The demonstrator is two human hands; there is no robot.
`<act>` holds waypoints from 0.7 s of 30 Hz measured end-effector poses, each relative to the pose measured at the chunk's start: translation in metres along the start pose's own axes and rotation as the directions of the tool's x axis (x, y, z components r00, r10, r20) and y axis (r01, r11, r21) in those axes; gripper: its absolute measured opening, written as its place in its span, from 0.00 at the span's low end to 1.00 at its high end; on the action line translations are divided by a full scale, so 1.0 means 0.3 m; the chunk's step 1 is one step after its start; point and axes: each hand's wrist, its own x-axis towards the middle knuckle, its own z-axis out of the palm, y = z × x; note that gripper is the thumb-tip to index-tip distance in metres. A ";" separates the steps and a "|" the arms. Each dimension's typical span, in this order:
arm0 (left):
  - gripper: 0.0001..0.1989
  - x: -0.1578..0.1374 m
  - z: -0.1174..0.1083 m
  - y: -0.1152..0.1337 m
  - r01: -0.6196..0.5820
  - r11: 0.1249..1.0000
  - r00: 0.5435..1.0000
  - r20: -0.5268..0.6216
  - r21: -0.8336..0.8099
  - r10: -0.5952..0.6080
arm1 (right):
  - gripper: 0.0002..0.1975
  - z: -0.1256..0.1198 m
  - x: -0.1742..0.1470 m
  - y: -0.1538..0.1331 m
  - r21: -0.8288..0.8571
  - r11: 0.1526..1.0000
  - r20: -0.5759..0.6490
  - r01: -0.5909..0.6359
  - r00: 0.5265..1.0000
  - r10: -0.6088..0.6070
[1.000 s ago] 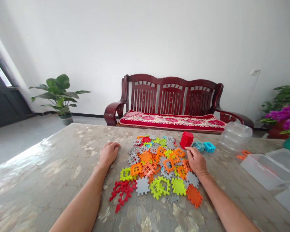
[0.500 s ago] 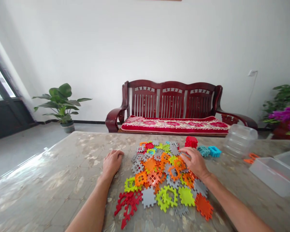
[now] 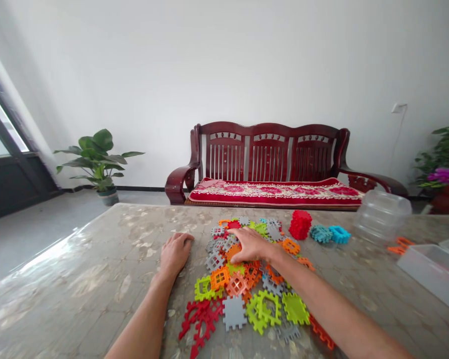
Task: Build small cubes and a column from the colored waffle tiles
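While the left hand (image 3: pixel 175 255) stays slack on the table (image 3: pixel 86 269), no tile visible in it, the right has swung leftward over the tile pile (image 3: pixel 237 284). Right hand (image 3: pixel 251 244): thumb and finger spread around an orange tile (image 3: pixel 231 253); can't tell if touching. Orange now within pinch range; red stack (image 3: pixel 300 225) well off, right of that hand.

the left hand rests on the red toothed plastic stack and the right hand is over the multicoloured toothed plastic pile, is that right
Not quite: in the head view, the left hand rests on the grey-brown patterned table covering, not the red toothed plastic stack; the right hand is over the multicoloured toothed plastic pile.
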 end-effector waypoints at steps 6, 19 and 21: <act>0.16 -0.002 0.000 0.001 0.001 1.000 1.000 0.009 -0.004 0.000 | 0.31 -0.016 -0.003 0.066 0.183 0.983 -0.068 -0.008 0.997 0.021; 0.17 -0.002 0.004 0.003 0.002 1.000 1.000 0.004 0.028 -0.002 | 0.25 -0.076 -0.059 0.235 0.411 0.880 -0.296 -0.239 0.878 0.377; 0.17 -0.001 0.005 0.001 0.001 1.000 1.000 0.006 0.025 -0.001 | 0.25 -0.073 -0.059 0.214 0.330 0.906 -0.338 -0.265 0.863 0.375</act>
